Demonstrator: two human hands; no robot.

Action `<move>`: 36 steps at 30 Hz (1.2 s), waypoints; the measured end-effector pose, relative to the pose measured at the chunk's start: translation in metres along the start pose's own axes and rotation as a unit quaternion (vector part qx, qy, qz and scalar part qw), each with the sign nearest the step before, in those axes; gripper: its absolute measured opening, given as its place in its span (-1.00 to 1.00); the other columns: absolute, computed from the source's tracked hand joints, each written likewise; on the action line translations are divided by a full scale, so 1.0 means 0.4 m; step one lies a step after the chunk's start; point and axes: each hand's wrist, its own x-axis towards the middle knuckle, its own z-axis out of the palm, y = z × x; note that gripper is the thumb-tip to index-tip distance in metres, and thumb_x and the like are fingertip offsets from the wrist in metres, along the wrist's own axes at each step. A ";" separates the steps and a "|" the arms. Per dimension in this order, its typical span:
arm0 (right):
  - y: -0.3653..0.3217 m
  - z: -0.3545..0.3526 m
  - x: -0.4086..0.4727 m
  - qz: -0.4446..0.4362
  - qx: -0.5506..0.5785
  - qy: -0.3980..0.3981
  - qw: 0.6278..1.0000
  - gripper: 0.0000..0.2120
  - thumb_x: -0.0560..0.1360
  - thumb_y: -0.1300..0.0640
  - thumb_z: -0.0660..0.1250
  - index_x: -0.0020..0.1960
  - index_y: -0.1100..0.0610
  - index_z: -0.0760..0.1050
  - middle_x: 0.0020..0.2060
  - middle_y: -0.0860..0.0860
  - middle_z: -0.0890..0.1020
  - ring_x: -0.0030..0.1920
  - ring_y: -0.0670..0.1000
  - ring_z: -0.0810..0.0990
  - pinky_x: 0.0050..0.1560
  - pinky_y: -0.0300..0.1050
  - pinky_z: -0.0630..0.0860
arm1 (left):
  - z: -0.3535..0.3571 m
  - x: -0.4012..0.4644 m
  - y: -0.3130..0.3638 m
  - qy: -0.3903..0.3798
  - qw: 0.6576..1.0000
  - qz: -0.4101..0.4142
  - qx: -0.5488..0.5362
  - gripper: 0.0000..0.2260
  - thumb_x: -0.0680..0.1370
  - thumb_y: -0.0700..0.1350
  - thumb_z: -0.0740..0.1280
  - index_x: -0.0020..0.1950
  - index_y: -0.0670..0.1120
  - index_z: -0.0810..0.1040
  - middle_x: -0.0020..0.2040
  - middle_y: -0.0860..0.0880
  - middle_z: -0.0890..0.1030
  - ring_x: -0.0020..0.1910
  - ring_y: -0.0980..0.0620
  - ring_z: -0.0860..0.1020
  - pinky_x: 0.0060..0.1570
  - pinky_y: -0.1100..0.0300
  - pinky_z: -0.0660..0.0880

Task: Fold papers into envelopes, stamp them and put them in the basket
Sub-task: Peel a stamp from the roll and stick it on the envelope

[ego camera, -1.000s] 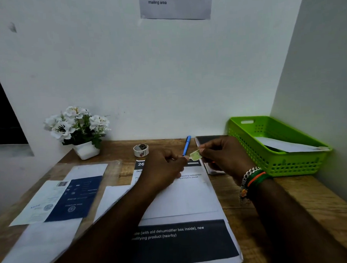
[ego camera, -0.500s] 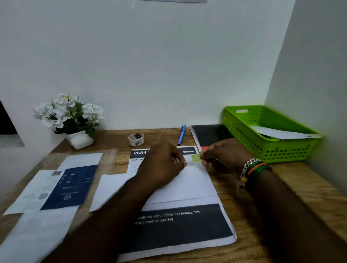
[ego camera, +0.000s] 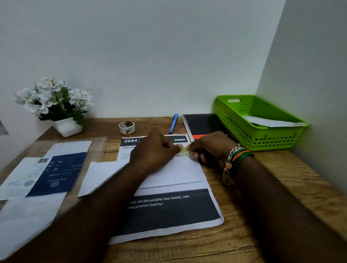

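Two hands (ego camera: 155,150) (ego camera: 211,147), one basket (ego camera: 237,118), one pen (ego camera: 173,123), one flowerpot (ego camera: 68,127), one tape roll (ego camera: 126,127).

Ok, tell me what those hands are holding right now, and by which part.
A small green stamp, pinched between both hands: left hand at its left edge, right hand at its right edge, low over the white envelope.

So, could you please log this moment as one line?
stage: stamping | both hands pinch green stamp at envelope top edge | basket: one envelope
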 end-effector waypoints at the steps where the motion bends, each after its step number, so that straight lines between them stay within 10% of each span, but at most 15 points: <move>1: -0.001 0.002 0.001 0.000 0.000 0.000 1.000 -0.85 0.44 0.28 0.47 -0.17 0.41 0.66 -0.46 0.15 0.62 -0.49 0.00 0.44 -0.46 -0.23 0.35 | 0.001 0.002 -0.001 -0.002 1.000 -0.004 -0.002 -0.75 0.47 0.24 0.47 -0.30 0.13 0.68 -0.38 0.11 0.66 -0.23 0.01 0.66 -0.07 -0.01 0.58; 36: 0.030 0.027 0.044 -0.136 -0.220 0.088 0.962 -0.91 0.31 0.24 0.58 -0.28 0.22 0.69 -0.45 0.08 0.68 -0.49 -0.04 0.60 -0.30 -0.17 0.61 | 0.016 -0.018 0.018 0.053 0.996 0.012 0.077 -0.81 0.36 0.15 0.60 -0.25 0.13 0.65 -0.27 0.18 0.64 -0.16 0.13 0.62 -0.10 0.12 0.58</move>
